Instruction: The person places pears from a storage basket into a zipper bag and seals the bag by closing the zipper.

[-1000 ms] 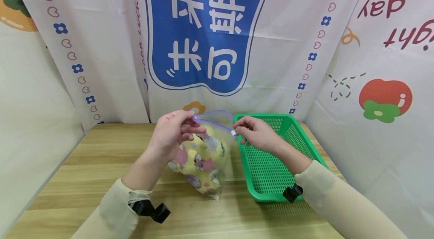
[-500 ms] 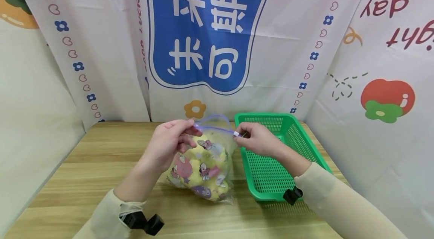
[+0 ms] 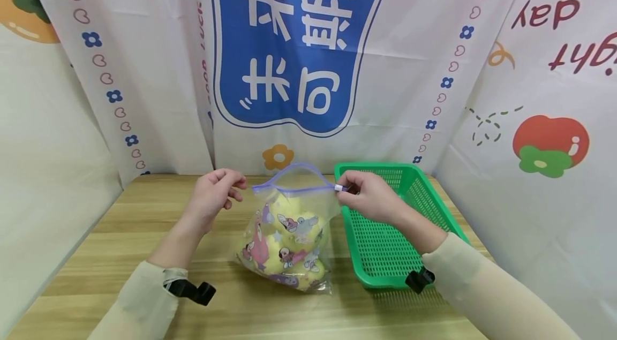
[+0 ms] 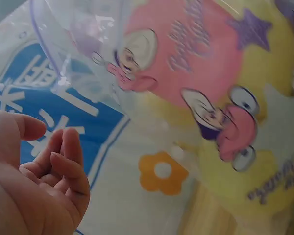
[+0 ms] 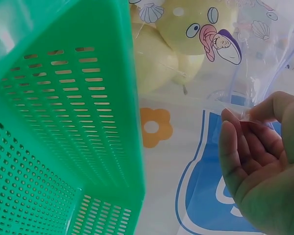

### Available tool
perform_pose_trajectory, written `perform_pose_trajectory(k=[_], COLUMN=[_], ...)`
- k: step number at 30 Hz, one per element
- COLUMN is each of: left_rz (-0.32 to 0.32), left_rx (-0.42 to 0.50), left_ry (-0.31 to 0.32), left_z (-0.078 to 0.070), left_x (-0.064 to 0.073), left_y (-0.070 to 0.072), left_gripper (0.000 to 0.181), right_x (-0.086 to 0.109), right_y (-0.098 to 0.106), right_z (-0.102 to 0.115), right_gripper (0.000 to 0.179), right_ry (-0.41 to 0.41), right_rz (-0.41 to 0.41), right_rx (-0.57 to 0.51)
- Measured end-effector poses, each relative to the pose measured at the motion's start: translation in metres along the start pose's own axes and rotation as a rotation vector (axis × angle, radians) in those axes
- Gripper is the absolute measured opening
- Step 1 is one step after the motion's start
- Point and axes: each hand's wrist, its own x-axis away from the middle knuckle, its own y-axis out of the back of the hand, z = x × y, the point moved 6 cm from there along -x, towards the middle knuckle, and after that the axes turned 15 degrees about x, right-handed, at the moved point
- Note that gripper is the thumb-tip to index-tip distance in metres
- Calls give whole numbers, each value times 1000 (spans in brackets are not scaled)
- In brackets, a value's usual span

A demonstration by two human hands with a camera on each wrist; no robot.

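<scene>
A clear zip bag [image 3: 255, 254] with a purple zip strip and printed cartoon figures stands on the table, its mouth parted in an arch. Pale yellow round fruits [image 5: 154, 61] fill it; one shows a small stem. At the bag's right top corner, my right hand [image 3: 368, 195] pinches the edge by the white zip slider [image 3: 339, 188]. My left hand [image 3: 212, 198] hovers a little left of the other top corner, apart from it. In the left wrist view its fingers [image 4: 71, 152] are loosely curled around nothing.
A green plastic basket [image 3: 359, 270] with slotted walls stands right of the bag, below my right forearm. The wooden table [image 3: 120, 243] ends at a printed white cloth [image 3: 400, 88] behind, with cloth walls on both sides.
My left hand has let go of the bag's left corner and moved left. The right hand has kept near the slider end and now pinches it, and the bag's mouth has spread wider.
</scene>
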Motion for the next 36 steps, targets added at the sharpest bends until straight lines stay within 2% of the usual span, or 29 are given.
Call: perform_pose_trajectory(k=[3,9,12,16,23,29,33,36], left_rz=[57,258,292,268,205,189,154,133], left_rx=[-44,-101,-140,-180,-215,-249,-200,-127], left_ry=[7,-11,-40,-74,-90,-131,-158,-139], left_z=[9,17,17,15,17,17,15,15], left_x=[-2,1,4,6,5,4,5,5], left_y=[2,-7,-10,-11,-13,-18,-16,-11], left_gripper=[26,39,39,36,37,30,28,29], right_x=[0,0,0,0,0,0,1,3], right_y=[-1,0,0,-1,-1,-1,0,2], right_z=[-2,-3,-3,-4,-4,-3,-3,-5], right_gripper=[9,7,8,9,8,8,8,9], right_ry=[0,1,-2,-3,-3,-6,-8,-11], right_rz=[2,-2,2,9,12,17,14,9], right_rx=[-1,25,30,21,16,16,17,16])
